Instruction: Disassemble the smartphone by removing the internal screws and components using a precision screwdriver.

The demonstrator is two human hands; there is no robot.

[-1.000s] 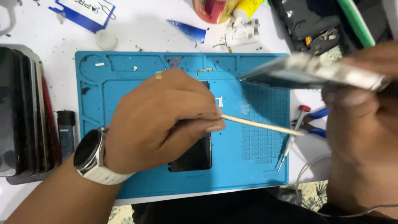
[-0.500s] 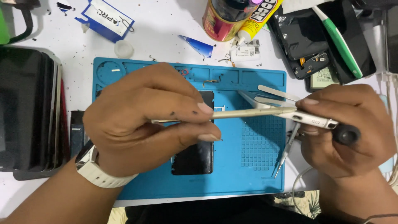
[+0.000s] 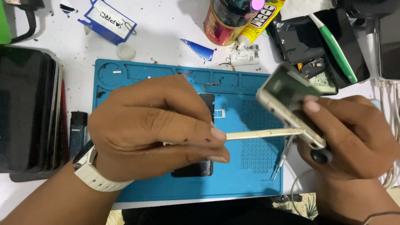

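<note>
Head camera view: left hand [image 3: 158, 129] pinches a thin pale spudger stick [image 3: 262, 133] between thumb and fingertips, closed tight around it, its far end touching the phone frame [image 3: 287, 104]. Right hand [image 3: 350, 137] grips that silver frame, tilted, fingers wrapped around its lower edge, above the right side of the blue repair mat [image 3: 250, 183]. A dark phone panel [image 3: 196, 168] lies on the mat, partly under the left hand. A white watch [image 3: 89, 168] sits on the left wrist.

- Under the left hand [image 3: 154, 129], the work mat [image 3: 125, 77] is blue, with a grid of small squares towards the right hand [image 3: 350, 137].
- Between the hands, the thin stick [image 3: 262, 134] is pale cream.
- On the left wrist, the watch strap [image 3: 93, 173] is white.
- Beyond the right hand, the toothbrush [image 3: 335, 48] is green and white.
- The desk [image 3: 166, 25] is white, speckled dark.
</note>
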